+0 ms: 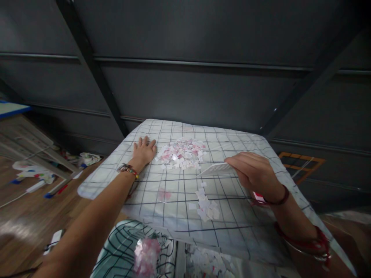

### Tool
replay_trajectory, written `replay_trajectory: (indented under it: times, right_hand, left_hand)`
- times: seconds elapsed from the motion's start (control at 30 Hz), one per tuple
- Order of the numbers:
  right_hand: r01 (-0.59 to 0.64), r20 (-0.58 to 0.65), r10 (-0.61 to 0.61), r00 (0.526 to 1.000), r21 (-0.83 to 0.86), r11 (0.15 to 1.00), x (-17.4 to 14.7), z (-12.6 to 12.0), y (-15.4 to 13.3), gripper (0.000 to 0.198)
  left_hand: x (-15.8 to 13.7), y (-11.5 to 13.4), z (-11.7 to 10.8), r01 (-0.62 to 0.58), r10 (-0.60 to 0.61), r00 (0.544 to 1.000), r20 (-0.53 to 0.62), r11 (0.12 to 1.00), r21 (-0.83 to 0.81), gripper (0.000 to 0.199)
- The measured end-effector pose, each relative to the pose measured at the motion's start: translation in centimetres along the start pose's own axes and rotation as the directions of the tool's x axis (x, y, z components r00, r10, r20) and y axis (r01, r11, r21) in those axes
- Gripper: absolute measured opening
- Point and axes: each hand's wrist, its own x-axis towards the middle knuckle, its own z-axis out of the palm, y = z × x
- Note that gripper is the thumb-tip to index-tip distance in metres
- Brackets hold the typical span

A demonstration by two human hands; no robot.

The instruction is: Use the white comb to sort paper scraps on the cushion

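My left hand point(144, 151) lies flat on the checked tablecloth point(179, 185) with its fingers spread, just left of a heap of small white and pink paper pieces point(184, 152). My right hand point(252, 172) grips a thin white card point(217, 168) by its right end. The card is tilted, and its left edge is close to the cloth, right of the heap. Nearer to me lies a smaller cluster of white pieces point(208, 206). A single pinkish clear piece point(164, 195) rests left of that cluster.
Below the table's near edge, a container of white scraps point(210, 262) stands beside a pink clear bag point(147, 255) on green patterned fabric point(116, 247). A dark panelled wall point(185, 92) rises behind the table. At left is a grey stand point(29, 135); an orange frame point(303, 166) is at right.
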Motion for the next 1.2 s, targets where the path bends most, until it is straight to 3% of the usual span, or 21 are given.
replay_trajectory:
  times: [0.1, 0.2, 0.37, 0.53, 0.67, 1.2]
  right_hand:
    - [0.027, -0.021, -0.027, 0.999, -0.011, 1.000, 0.1, -0.1, -0.1, 0.032]
    - [0.034, -0.038, -0.035, 0.999, -0.022, 0.999, 0.1, -0.2, -0.1, 0.031]
    - [0.025, -0.038, -0.026, 0.999, -0.020, 0.999, 0.1, -0.2, 0.1, 0.031]
    - [0.006, -0.030, -0.006, 1.000, 0.008, 1.000, 0.2, -0.4, 0.3, 0.032]
    - [0.032, 0.020, -0.033, 0.999, 0.019, 0.999, 0.2, -0.8, 0.5, 0.029]
    - [0.089, -0.007, -0.089, 0.996, 0.031, 0.996, 0.5, -0.9, -0.8, 0.027]
  left_hand:
    - [-0.5, 0.2, -0.7, -0.036, 0.040, 0.997, -0.068, 0.998, 0.060, 0.055]
    - [-1.1, -0.5, -1.0, -0.111, 0.111, 0.994, -0.009, 0.993, 0.041, 0.055]
    - [-2.4, -3.2, 0.1, -0.225, 0.225, 0.974, -0.024, 0.974, 0.022, 0.056]
    - [-3.0, -4.8, 1.0, -0.209, 0.210, 0.977, 0.034, 0.978, -0.011, 0.058]
    - [-3.0, -4.7, 1.0, -0.185, 0.185, 0.981, 0.054, 0.983, 0.007, 0.058]
    - [-3.1, -4.1, 0.8, -0.185, 0.185, 0.983, 0.020, 0.983, 0.017, 0.056]
